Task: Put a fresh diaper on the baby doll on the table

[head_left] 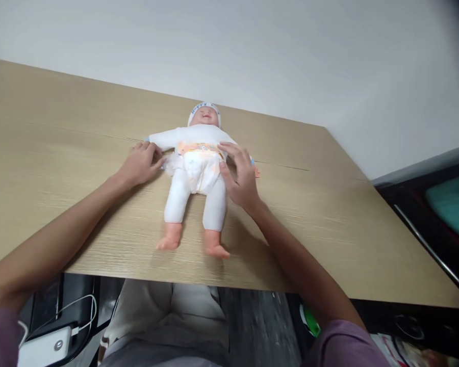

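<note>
A baby doll (194, 168) in a white suit and cap lies on its back on the wooden table (61, 168), feet toward me. A white diaper (199, 163) with an orange printed band sits around its waist. My left hand (141, 163) rests at the doll's left side, its fingers closed on the diaper's side flap. My right hand (240, 176) lies on the doll's other hip, fingers pressed against the diaper's edge.
A white wall stands behind the table. Below the table's near edge, my lap shows, with a white power bank (46, 346) and cable at lower left. A dark surface with a teal object (453, 204) lies at right.
</note>
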`<state>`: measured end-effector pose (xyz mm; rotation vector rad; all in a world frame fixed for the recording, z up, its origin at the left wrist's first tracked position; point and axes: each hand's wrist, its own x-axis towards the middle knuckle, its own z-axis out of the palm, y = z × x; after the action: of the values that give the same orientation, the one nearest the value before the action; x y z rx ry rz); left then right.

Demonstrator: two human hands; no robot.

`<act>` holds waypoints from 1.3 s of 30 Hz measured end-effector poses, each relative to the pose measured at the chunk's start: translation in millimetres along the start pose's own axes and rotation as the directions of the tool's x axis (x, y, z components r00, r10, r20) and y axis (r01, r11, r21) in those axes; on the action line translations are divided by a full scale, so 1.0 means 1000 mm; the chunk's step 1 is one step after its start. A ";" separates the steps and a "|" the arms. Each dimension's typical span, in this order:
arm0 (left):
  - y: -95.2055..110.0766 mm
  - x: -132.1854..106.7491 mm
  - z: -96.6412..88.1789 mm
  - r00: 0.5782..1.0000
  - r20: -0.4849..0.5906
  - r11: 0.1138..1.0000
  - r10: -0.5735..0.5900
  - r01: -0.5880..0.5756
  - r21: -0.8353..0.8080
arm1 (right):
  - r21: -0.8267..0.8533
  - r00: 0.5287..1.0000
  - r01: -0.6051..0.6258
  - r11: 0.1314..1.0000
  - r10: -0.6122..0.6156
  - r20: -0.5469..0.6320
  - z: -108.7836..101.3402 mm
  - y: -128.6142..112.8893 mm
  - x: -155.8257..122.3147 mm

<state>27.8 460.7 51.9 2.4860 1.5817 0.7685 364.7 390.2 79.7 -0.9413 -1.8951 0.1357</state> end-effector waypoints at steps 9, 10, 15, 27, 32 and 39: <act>0.001 0.007 -0.015 0.936 0.312 0.960 -0.166 0.225 -0.165 | -0.078 0.937 0.013 0.997 0.015 0.348 0.035 -0.030 0.076; 0.000 0.010 -0.020 0.913 0.357 0.924 -0.195 0.293 -0.244 | -0.092 0.924 -0.011 0.996 0.046 0.378 0.040 -0.028 0.078; 0.010 0.032 -0.033 0.901 0.377 0.769 -0.214 0.393 -0.504 | -0.123 0.900 -0.110 0.986 0.151 0.409 0.055 -0.017 0.078; 0.070 0.067 0.000 0.985 0.168 0.572 -0.040 0.160 -0.804 | -0.055 0.910 -0.245 0.968 0.249 0.333 0.056 -0.009 0.080; 0.048 0.063 0.021 0.995 0.053 0.640 -0.085 0.096 -0.763 | -0.012 0.901 -0.317 0.948 0.305 0.310 0.053 -0.009 0.079; 0.050 0.058 0.028 0.996 -0.003 0.739 -0.089 0.064 -0.671 | -0.003 0.944 -0.278 0.960 0.274 0.182 0.059 -0.008 0.080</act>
<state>101.1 493.4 65.8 1.8677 1.1132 1.1290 295.1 453.9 110.8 -1.2111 -1.9109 0.4224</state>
